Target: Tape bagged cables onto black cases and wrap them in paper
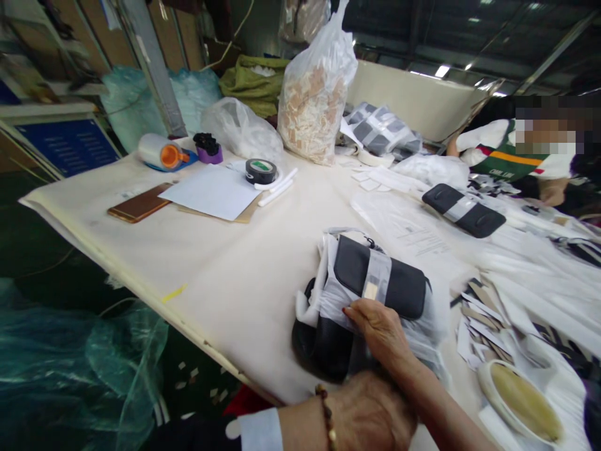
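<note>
Desk (225,269): pale-topped; clock positions are read from the centre of the view, 12 being the far side.
Black flap bag (347,260): on the desk at 4 o'clock, near the centre; pale band around the flap.
White wrap (335,304): around the bag's body, below the flap.
Right grip (382,329): on the wrap, just below the flap, fingertips bent against it; pinching or only pressing, cannot tell.
Left grip (369,410): 5 o'clock, at the bag's near end, back upward; fingers hidden, so clenched or released cannot be told.
Bracelet (327,416): beaded, on the left wrist.
Banded black piece (483,219): 3 o'clock, apart from the bag.
Offcut strips (476,313): 4 o'clock, beyond the bag; round dish (521,401) near them.
Tape roll (261,172): between 10 and 11 o'clock, by a white sheet (211,191).
Clear sack (312,106): 12 o'clock, filled with pale scraps.
Co-worker (504,160): between 2 and 3 o'clock, across the desk.
</note>
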### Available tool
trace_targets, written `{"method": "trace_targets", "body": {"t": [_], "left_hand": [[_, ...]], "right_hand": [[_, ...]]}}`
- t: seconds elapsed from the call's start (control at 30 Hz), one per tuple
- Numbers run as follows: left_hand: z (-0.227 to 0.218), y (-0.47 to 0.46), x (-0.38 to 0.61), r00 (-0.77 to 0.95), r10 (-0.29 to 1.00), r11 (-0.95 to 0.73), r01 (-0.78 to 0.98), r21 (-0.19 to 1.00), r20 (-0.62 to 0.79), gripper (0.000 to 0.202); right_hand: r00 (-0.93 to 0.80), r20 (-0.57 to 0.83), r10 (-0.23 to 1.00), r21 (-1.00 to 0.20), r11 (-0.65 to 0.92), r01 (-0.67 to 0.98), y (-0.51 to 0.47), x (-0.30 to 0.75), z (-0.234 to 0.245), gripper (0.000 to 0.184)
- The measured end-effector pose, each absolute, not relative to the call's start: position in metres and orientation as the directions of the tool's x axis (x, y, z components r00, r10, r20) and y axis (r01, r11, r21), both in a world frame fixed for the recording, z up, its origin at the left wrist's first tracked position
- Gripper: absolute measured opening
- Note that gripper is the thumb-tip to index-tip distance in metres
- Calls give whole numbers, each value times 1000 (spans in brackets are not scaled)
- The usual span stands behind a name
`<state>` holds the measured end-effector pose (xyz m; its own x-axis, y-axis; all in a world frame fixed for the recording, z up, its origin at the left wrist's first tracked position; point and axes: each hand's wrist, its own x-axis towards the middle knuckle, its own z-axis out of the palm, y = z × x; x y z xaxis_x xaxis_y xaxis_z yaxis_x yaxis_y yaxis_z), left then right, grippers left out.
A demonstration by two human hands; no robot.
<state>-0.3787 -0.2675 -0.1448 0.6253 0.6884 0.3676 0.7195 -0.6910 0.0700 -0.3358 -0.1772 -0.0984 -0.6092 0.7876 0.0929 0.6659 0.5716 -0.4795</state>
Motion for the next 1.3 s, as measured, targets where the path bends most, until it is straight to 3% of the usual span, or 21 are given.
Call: {"method": "trace_targets", "body": {"t": [0.1,0.2,0.37,0.73,1.0,1.17,1.3], "left_hand": [[-136,-276,-396,580,668,-659,752,10,466,39],[-127,-278,-405,541,696,-602,798,-27,472,37],[-133,-274,-401,456,774,-512,859,10,439,54],[-139,-274,-397,352,819,-408,912,29,452,58],[-140,-276,-400,359,806,-415,909,18,471,37],[-136,-276,-399,387,799,-410,910,-53,461,40],[-138,-273,-394,362,820,-398,917,-12,444,38]], "right_hand": [[-592,57,804,-504,535,678,-176,-338,-95,36],[-582,19,813,-522,505,688,-176,-339,-92,36],[-560,-42,827,-533,456,713,-178,-340,-87,36],[-519,-129,845,-518,389,762,-176,-340,-84,35],[-514,-124,849,-500,394,771,-176,-339,-84,35],[-530,-142,836,-491,405,771,-171,-340,-80,34],[-538,-155,829,-491,407,770,-172,-341,-77,33]]}}
